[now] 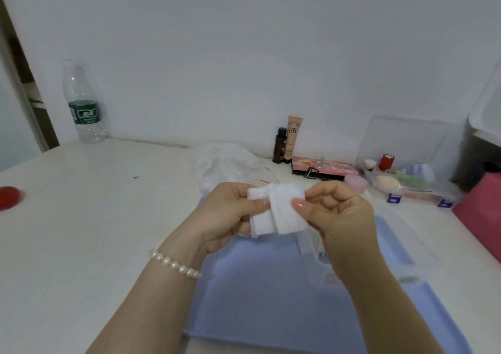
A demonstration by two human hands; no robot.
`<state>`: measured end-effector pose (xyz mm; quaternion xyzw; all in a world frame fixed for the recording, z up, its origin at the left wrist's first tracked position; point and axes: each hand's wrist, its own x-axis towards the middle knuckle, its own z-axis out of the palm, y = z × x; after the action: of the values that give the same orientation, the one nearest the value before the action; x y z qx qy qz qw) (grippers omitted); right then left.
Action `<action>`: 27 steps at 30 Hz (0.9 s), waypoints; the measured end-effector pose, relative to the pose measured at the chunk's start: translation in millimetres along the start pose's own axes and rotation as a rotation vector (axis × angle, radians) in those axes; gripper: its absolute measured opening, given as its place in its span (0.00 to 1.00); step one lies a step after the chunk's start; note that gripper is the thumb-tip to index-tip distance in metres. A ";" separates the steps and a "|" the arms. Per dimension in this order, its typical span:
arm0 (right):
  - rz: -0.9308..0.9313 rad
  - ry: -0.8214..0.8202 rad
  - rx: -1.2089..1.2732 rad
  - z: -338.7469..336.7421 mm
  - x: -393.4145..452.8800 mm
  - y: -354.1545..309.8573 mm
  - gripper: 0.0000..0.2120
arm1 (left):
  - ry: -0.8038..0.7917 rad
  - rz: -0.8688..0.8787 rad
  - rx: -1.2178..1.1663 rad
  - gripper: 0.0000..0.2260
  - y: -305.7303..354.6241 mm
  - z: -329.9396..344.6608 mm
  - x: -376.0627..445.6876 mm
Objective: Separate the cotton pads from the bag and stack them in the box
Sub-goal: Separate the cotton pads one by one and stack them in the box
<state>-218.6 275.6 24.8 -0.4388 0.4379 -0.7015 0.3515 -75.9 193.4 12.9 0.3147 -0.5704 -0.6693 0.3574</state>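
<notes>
A white table (108, 218) is seen against a plain wall, and a blue cloth (271, 299) is spread on its near part below both hands. A clear plastic box (322, 267) stands on the cloth under the right wrist, its walls hard to trace. A crumpled transparent bag (225, 164) lies on the table just beyond the hands. A clear water bottle with a green label (82, 104) stands at the far left by the wall; a clear organiser (401, 164) holding small cosmetics sits at the far right, with a flat pink palette (322, 168), a beige BB tube (293, 137) and a dark bottle (280, 145) beside it. The left hand (227, 215), with a pearl bracelet (173, 263) at the wrist, is curled around a small batch of white cotton pads (276, 210) held in the air above the cloth. The right hand (339, 212) pinches the front pad by its right edge between thumb and fingers. A red object (9, 197) lies at the left table edge
</notes>
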 end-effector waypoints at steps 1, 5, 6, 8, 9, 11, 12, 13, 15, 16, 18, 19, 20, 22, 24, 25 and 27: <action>-0.029 0.027 -0.057 2.7 0.0 3.5 0.11 | -0.029 -0.015 -0.002 0.08 0.0 2.9 -1.1; -0.122 0.057 -0.169 9.6 -1.6 12.5 0.12 | -0.060 -0.048 -0.067 0.09 0.9 6.9 -1.7; -0.134 0.057 -0.183 9.8 -1.6 14.1 0.12 | -0.055 -0.050 -0.077 0.10 1.2 6.8 -1.1; -0.152 0.063 -0.220 10.4 -1.9 17.7 0.12 | -0.056 -0.056 -0.091 0.10 1.3 7.0 -0.9; -0.160 0.070 -0.247 10.9 -2.4 19.5 0.12 | -0.057 -0.062 -0.101 0.10 1.2 7.2 -1.2; -0.180 0.093 -0.312 11.6 -3.7 21.8 0.12 | -0.060 -0.079 -0.124 0.11 1.2 8.4 -2.3; -0.190 0.106 -0.341 12.4 -4.6 22.2 0.13 | -0.055 -0.088 -0.133 0.12 1.4 8.6 -2.6; -0.198 0.118 -0.358 13.0 -5.1 23.3 0.13 | -0.049 -0.092 -0.137 0.12 1.6 8.2 -2.3; -0.210 0.127 -0.365 14.0 -5.8 25.3 0.15 | -0.038 -0.097 -0.134 0.16 2.9 7.6 -1.9; -0.211 0.123 -0.363 14.4 -6.0 26.1 0.16 | -0.035 -0.095 -0.129 0.18 3.3 7.2 -1.8; -0.207 0.107 -0.353 14.5 -6.5 27.1 0.17 | -0.052 -0.082 -0.099 0.20 4.1 7.5 -3.2; -0.208 0.098 -0.351 15.0 -6.8 27.2 0.18 | -0.074 -0.075 -0.076 0.18 4.5 8.0 -4.2; -0.209 0.092 -0.350 15.6 -7.3 26.9 0.18 | -0.093 -0.071 -0.048 0.16 4.8 7.9 -4.7; -0.203 0.117 -0.336 16.7 -8.0 27.8 0.17 | -0.115 -0.068 -0.016 0.16 6.6 5.4 -5.1; -0.186 0.180 -0.322 16.8 -7.3 31.0 0.14 | -0.107 -0.067 0.001 0.16 8.9 -3.9 -6.4; -0.176 0.206 -0.336 16.7 -6.5 34.3 0.14 | -0.091 -0.069 0.004 0.15 8.8 -12.7 -8.0; -0.225 0.223 -0.426 16.6 -5.9 43.3 0.13 | -0.062 -0.091 -0.006 0.17 5.1 -34.2 -15.4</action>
<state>-196.4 259.8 -13.1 -0.4690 0.5602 -0.6721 0.1205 -38.5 187.4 12.9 0.3183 -0.5645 -0.6958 0.3097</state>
